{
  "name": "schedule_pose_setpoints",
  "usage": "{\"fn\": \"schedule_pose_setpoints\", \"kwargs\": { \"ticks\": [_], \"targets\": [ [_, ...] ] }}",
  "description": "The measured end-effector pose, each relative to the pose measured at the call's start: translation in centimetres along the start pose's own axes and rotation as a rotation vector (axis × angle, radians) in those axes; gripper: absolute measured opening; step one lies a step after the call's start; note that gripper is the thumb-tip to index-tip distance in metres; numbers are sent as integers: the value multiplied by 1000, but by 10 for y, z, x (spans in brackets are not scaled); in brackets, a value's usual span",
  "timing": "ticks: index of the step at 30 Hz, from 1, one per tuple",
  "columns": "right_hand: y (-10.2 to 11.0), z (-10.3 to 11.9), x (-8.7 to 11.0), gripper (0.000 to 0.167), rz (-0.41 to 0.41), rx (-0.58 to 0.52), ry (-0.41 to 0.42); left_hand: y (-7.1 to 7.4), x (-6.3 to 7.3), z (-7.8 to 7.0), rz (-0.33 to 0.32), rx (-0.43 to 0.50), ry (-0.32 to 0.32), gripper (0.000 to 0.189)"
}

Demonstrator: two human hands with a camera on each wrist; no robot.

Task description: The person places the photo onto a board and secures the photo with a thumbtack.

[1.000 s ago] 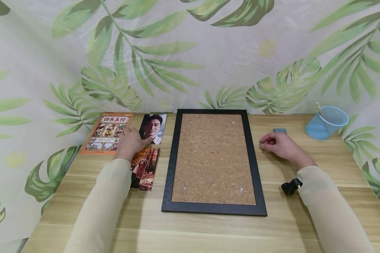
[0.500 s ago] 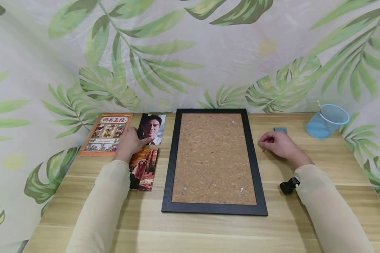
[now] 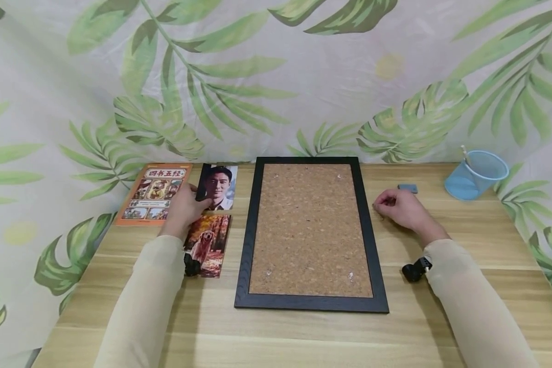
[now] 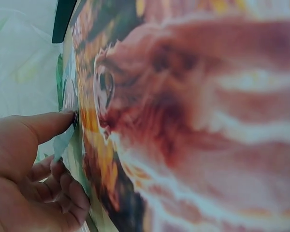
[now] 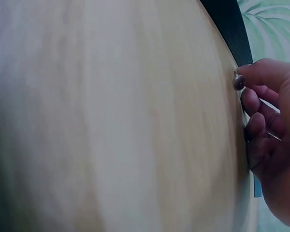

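Note:
My left hand [image 3: 184, 207] is at the left edge of a portrait photo [image 3: 224, 188], thumb on top. In the left wrist view, thumb and fingers pinch its curling pale edge [image 4: 64, 141]. Just below lies a photo of a golden dog [image 3: 213, 250], filling much of that view. My right hand [image 3: 405, 210] is right of the black-framed cork board [image 3: 310, 230], thumb and index finger together low over the table. A small round-headed metal thumbtack [image 5: 239, 82] shows at those fingertips in the right wrist view; the other fingers are curled.
An orange comic-style book [image 3: 142, 204] lies left of the photos, partly under the left hand. Beyond the right hand sits a small blue-grey block [image 3: 408, 188]. At the back right, a blue mesh cup [image 3: 469, 179] holds a thin stick. A leaf-print curtain [image 3: 239, 76] hangs behind the table.
The portrait photo has slid a little left with the left hand, its edge now pinched. The right hand has shifted slightly left toward the board's frame, fingertips together.

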State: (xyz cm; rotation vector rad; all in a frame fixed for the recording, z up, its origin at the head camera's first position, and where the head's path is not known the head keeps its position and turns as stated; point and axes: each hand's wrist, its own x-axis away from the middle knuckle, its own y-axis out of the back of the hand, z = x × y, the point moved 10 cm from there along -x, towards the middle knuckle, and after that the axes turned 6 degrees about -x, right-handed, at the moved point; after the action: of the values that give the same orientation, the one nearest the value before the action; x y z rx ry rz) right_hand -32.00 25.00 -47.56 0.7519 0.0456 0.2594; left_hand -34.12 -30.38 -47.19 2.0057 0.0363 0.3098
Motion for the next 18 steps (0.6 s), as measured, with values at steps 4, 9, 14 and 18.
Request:
{"fn": "schedule_pose_setpoints", "kwargs": {
  "ticks": [4, 9, 14, 18],
  "targets": [
    [3, 0, 1, 17, -20, -1, -28, 2, 0, 0, -9, 26, -35, 67],
    [12, 0, 3, 19, -78, 3, -27, 3, 2, 1, -19, 44, -69, 65],
    [17, -6, 5, 17, -110, -25, -34, 2, 4, 2, -25, 73, -82, 64],
    [17, -9, 6, 15, -122, -40, -47, 4, 7, 1, -40, 103, -102, 59]
  ]
}}
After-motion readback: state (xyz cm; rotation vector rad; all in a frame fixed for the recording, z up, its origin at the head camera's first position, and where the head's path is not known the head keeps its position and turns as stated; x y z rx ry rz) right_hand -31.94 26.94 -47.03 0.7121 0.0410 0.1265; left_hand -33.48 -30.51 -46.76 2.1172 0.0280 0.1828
